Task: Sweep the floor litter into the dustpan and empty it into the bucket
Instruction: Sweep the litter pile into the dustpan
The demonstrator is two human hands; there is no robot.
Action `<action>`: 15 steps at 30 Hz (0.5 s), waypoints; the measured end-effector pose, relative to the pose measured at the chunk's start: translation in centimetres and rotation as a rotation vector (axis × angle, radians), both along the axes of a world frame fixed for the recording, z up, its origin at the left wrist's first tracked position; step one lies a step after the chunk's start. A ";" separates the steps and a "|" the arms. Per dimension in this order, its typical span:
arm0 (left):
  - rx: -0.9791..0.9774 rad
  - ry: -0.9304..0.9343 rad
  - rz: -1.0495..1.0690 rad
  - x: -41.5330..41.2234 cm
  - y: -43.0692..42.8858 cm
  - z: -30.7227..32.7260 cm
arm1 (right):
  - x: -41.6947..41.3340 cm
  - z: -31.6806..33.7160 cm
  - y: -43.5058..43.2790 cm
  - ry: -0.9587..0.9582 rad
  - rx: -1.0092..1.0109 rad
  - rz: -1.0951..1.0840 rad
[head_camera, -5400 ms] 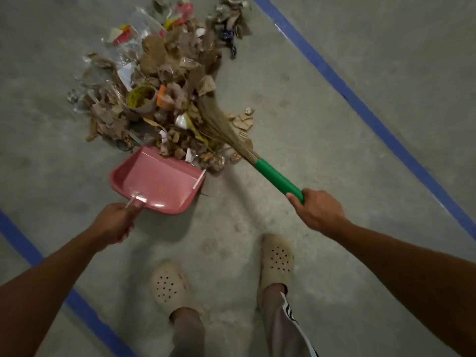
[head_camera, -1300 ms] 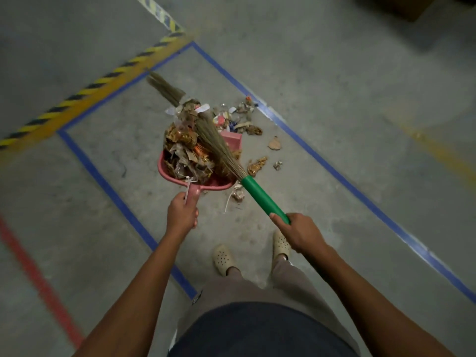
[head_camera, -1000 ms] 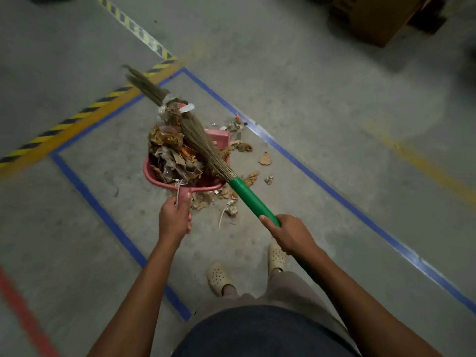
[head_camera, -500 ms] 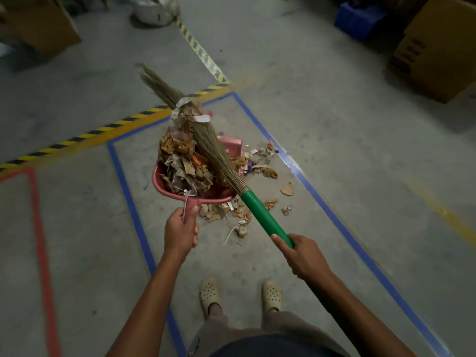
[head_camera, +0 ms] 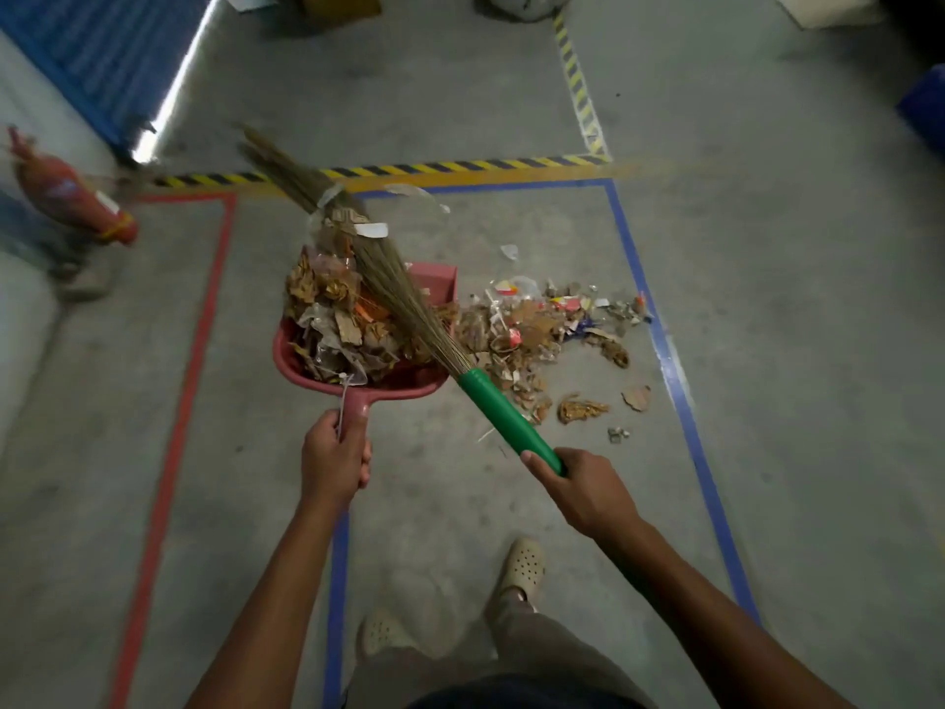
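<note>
**Heaped dustpan carried, bucket not yet in sight**

The dustpan (head_camera: 404, 388) is gripped at its handle by the left hand (head_camera: 332, 458), with the fingers curled fully round it, and it appears to be lifted off the floor. It is loaded with a heap of litter (head_camera: 332, 319), torn cardboard, wrappers and clear film, piled well above its rim. The broom (head_camera: 503, 417) is laid across the top of the dustpan with its bristles pressed onto the heap. Its green handle is clasped firmly in the right hand (head_camera: 588, 491), just right of the dustpan. A white strip (head_camera: 343, 401) is seen dangling at the dustpan's handle. More floor litter (head_camera: 537, 324) is strewn to the right of the dustpan. Far to the dustpan's left a red fire extinguisher (head_camera: 76, 202) can be made out, blurred. No bucket is seen anywhere around the dustpan, so the emptying is judged to lie ahead.

Trouble could be caused by that overfilled load. If the dustpan were tipped forward, or the broom's pressure eased, the top pieces could be lost over the open lip. The light film could be shed by a hurried carry. Scraps snagged in the bristles could be dragged out when the broom is drawn away. With one hand under the whole weight, a rolled wrist could see the load spilled sideways
</note>
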State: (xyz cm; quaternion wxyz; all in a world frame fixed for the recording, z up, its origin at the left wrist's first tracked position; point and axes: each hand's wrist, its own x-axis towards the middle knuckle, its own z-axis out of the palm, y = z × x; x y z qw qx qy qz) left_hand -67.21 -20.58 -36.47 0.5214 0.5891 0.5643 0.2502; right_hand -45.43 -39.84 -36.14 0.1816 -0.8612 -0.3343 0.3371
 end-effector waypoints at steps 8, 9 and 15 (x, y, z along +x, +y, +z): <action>0.043 -0.015 0.211 -16.1 -1.9 0.3 | -11.9 2.1 3.2 -0.023 0.034 0.263; 0.039 -0.013 0.235 -18.5 -2.3 0.4 | -13.8 2.3 3.5 -0.034 0.028 0.298; 0.045 -0.015 0.376 -34.6 -4.6 1.0 | -26.7 1.5 5.7 -0.019 0.044 0.431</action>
